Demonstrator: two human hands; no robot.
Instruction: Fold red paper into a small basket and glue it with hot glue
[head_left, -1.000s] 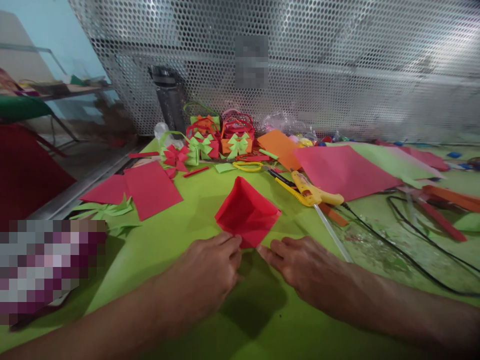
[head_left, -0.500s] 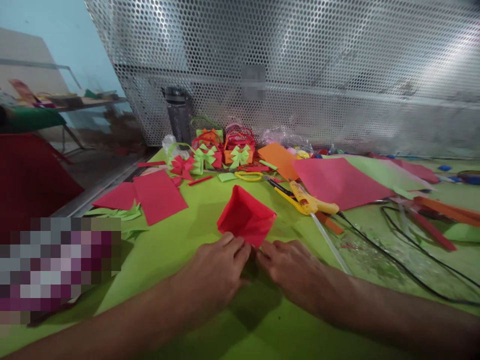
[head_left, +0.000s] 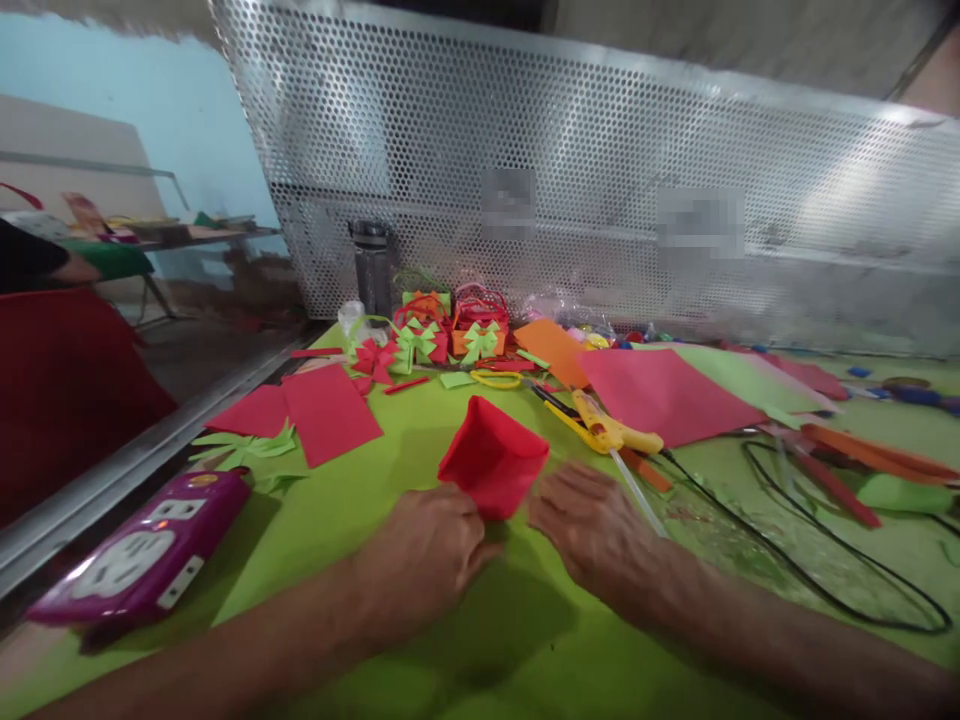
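the perforated silver metal panel [head_left: 585, 190], beyond our grip, now shows its top edge; our view has tipped up since the earlier frame. under both hands lies the light-green tabletop [head_left: 360, 500]. the purple power strip with white sockets [head_left: 142, 550] sits well to the left of our grip. our right hand [head_left: 570, 510] is motion-blurred and has slid outward from the bottom tip where we had it; its fingers are bent beside the right edge, and we cannot tell whether they still touch. our left hand [head_left: 442, 535] stays curled, its fingers pressing the near left edge of the open, folded red paper pouch [head_left: 499, 465], which stands open just ahead of our hands, between them. the yellow glue gun [head_left: 611, 425] lies past our right hand.
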